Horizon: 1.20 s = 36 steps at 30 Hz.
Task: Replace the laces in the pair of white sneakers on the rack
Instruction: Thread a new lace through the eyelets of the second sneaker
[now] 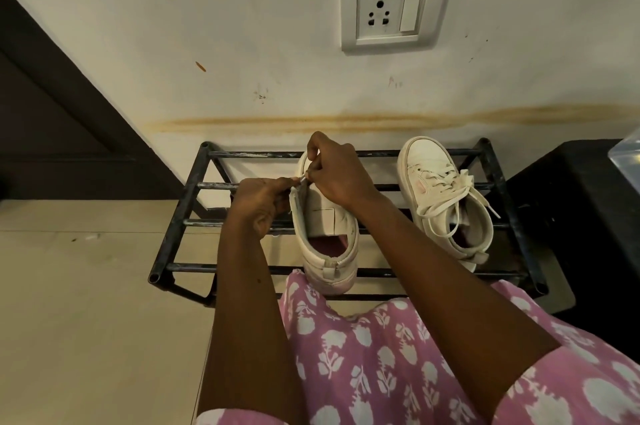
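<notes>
Two white sneakers stand on a black metal rack (194,185), toes toward the wall. The left sneaker (332,244) shows no lacing on its visible part, and its tongue lies bare. My left hand (263,199) grips the sneaker's left eyelet edge near the top. My right hand (337,170) reaches over the toe end and pinches a thin lace tip (303,179) right at that edge. The two hands' fingertips meet there. The right sneaker (446,203) is laced with white laces (450,192), loosely tied, loose ends trailing to the right.
The rack stands against a stained white wall with a socket plate (394,7) above. A dark cabinet (581,203) sits at the right, a dark door frame (52,106) at the left. Beige floor tiles (86,303) spread at the left. My pink floral garment (381,355) fills the foreground.
</notes>
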### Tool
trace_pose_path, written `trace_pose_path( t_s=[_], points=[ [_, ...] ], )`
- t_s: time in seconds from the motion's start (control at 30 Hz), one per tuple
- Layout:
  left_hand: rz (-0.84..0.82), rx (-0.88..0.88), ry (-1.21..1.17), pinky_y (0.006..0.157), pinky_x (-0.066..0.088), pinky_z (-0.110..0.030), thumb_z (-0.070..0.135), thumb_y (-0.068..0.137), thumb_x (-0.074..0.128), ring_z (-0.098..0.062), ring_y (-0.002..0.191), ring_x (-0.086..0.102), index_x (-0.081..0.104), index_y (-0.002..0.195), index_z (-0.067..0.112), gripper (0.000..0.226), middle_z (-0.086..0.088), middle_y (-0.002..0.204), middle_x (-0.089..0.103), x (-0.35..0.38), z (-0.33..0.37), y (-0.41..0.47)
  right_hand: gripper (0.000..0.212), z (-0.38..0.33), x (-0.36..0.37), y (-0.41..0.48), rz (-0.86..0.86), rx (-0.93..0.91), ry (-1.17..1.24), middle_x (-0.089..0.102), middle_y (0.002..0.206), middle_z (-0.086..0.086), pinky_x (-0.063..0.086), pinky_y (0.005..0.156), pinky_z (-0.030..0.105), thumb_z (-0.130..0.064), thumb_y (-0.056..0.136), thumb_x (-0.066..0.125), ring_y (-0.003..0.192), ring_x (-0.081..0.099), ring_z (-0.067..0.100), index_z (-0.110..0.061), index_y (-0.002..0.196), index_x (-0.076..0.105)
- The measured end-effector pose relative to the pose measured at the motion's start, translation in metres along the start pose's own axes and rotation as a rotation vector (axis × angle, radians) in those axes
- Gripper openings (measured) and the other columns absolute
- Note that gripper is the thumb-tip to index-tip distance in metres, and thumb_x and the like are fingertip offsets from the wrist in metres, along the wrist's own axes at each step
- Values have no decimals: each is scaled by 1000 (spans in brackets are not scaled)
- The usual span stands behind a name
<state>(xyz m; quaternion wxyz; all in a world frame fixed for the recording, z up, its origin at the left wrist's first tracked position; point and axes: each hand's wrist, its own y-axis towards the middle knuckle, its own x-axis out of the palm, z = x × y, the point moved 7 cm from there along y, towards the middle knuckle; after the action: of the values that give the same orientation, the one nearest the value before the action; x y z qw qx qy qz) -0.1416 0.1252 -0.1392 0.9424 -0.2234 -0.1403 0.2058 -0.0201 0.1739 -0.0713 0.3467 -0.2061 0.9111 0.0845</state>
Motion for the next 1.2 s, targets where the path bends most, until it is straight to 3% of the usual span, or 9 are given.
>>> trace_pose_path(
  t_s=[0.23, 0.4, 0.53, 0.67, 0.87, 0.97, 1.1, 1.2],
  points=[
    [20, 2, 11, 48, 52, -19, -4, 82, 64, -12, 51, 67, 66, 70, -2, 12, -6, 57, 69, -3, -1, 1, 25, 3, 6, 3, -49, 18, -48, 50, 79, 7, 38, 55, 26, 10, 82, 48, 68, 51, 22, -14, 88, 42],
    [27, -2, 48, 50, 54, -20, -3, 82, 64, -11, 51, 67, 66, 70, -1, 13, -5, 57, 69, -5, 1, 0, 25, 2, 9, 6, -63, 4, -93, 54, 90, 15, 42, 59, 31, 8, 85, 49, 75, 56, 28, -15, 92, 40],
    [43, 15, 108, 48, 53, -21, -5, 79, 66, -13, 51, 67, 65, 69, -2, 11, -6, 57, 69, -2, 6, -2, 26, 4, 6, 7, -47, -3, -108, 51, 88, 14, 33, 50, 22, 8, 84, 50, 71, 51, 25, -15, 90, 40],
    [51, 24, 101, 51, 55, -21, -5, 80, 64, -12, 49, 65, 64, 69, -2, 12, -5, 55, 68, -1, 5, -3, 27, 5, 10, 7, -21, 22, -112, 54, 92, 15, 39, 57, 26, 4, 82, 58, 77, 54, 26, -15, 90, 40],
    [28, 19, 101, 56, 57, -23, 0, 81, 65, -14, 55, 67, 67, 71, 0, 10, -7, 64, 70, -1, 6, -5, 24, 6, 10, 9, -14, 56, -60, 54, 90, 10, 34, 51, 21, 2, 83, 58, 73, 50, 21, -16, 87, 43],
    [-16, -9, 53, 53, 55, -21, 2, 87, 61, -12, 57, 68, 66, 75, 1, 13, -4, 63, 71, -2, 1, -7, 25, 5, 9, 9, -15, 26, -97, 59, 91, 12, 42, 58, 29, 1, 83, 61, 77, 56, 25, -17, 86, 44],
    [-8, -28, 110, 50, 52, -16, -10, 86, 54, -7, 55, 66, 65, 77, 1, 18, 1, 59, 70, 0, -2, -10, 23, 6, 5, 6, -40, 42, -123, 64, 94, 10, 51, 71, 34, -3, 83, 65, 84, 61, 25, -18, 86, 49],
    [75, -40, 118, 44, 48, -14, -12, 85, 53, -7, 51, 61, 63, 71, 4, 23, 4, 48, 64, 0, -2, -11, 13, 11, -10, 0, 81, 90, 80, 68, 93, 11, 53, 77, 36, 1, 86, 58, 85, 65, 23, -11, 90, 59]
  ],
)
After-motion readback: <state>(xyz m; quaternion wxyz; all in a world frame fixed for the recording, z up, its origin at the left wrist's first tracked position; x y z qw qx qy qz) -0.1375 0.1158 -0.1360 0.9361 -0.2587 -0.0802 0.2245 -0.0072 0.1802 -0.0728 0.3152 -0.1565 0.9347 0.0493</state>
